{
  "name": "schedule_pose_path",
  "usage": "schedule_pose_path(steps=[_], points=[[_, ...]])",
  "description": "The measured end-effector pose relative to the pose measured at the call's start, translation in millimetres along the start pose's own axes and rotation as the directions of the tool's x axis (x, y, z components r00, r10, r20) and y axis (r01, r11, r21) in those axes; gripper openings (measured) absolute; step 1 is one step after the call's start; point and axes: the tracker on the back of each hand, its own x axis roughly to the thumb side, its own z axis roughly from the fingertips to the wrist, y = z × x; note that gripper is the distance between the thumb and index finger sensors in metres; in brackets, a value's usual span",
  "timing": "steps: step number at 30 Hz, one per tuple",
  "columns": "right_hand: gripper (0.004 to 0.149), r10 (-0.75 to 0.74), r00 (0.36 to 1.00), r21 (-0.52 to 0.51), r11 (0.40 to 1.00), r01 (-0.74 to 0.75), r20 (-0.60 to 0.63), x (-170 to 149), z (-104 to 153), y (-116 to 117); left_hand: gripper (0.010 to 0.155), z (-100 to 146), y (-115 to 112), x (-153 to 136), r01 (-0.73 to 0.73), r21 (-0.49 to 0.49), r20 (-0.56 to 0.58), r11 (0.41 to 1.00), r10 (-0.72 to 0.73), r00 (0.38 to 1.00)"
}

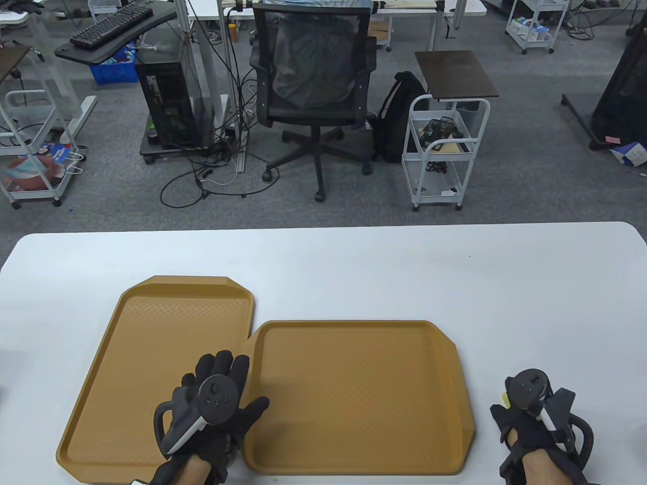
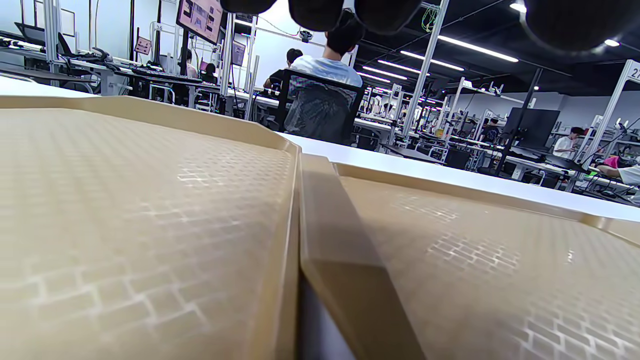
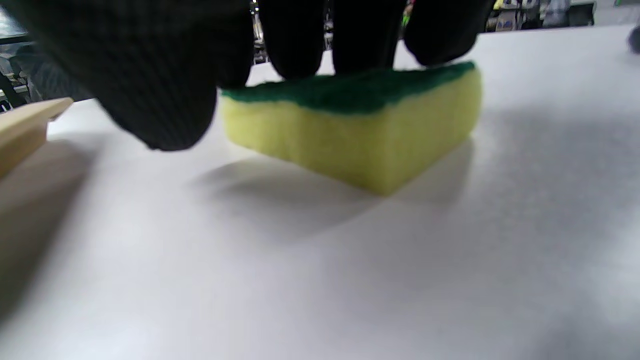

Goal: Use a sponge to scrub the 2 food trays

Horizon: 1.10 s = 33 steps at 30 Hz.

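Two tan food trays lie side by side on the white table [image 1: 455, 273]. The left tray [image 1: 151, 323] [image 2: 125, 200] has its right rim under the edge of the right tray [image 1: 364, 394] [image 2: 500, 260]. My left hand [image 1: 222, 374] lies flat with straight, spread fingers [image 2: 320, 10] over the seam between the trays. My right hand [image 1: 513, 401] is on the table to the right of the right tray. It grips a yellow sponge [image 3: 360, 135] with a green top. Its fingers [image 3: 300, 40] press on the green side and the thumb [image 3: 150, 75] is at the sponge's left. The sponge rests on the table.
Beyond the table's far edge stand a black office chair [image 1: 313, 91], a white trolley [image 1: 445, 146] and a computer tower [image 1: 167, 101]. The right tray's rim [image 3: 25, 130] is a short way left of the sponge. Bare table stretches behind and right of the trays.
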Motion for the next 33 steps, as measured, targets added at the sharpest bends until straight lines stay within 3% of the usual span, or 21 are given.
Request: schedule_pose_path(steps=[6,11,17,22,24,28,33], points=[[0.067,0.008,0.998,-0.066,0.998,-0.012,-0.059,-6.8,-3.4,3.1,0.087,-1.3,-0.8,-3.8,0.002,-0.005,-0.014,1.0,-0.002,1.0],[0.061,0.003,0.993,-0.018,1.0,-0.006,-0.12,-12.9,-5.6,4.1,0.087,-4.1,-5.6,-9.3,0.004,-0.047,-0.051,0.999,-0.007,0.999],[0.069,-0.04,0.997,-0.091,0.995,0.034,-0.067,-7.0,-0.8,-1.0,0.083,-9.6,-17.9,-20.4,-0.057,-0.142,-0.189,0.988,0.03,0.981],[0.065,-0.108,0.992,-0.145,0.983,0.116,0.058,22.5,10.5,-13.6,0.081,-16.4,-33.3,-23.2,-0.145,-0.222,-0.258,0.964,0.085,0.962],[0.061,-0.116,0.988,-0.12,0.984,0.128,0.104,40.7,14.3,-15.2,0.08,-18.2,-37.4,-21.2,-0.163,-0.226,-0.286,0.96,0.094,0.954],[0.06,-0.089,0.982,-0.091,0.99,0.105,0.165,77.8,16.0,-15.0,0.078,-22.0,-38.9,-20.3,-0.098,-0.204,-0.302,0.974,0.033,0.953],[0.06,-0.039,0.985,-0.109,0.992,0.058,0.169,133.5,-6.6,-13.4,0.076,-22.4,-40.2,-23.7,-0.163,-0.211,-0.317,0.964,0.09,0.944]])
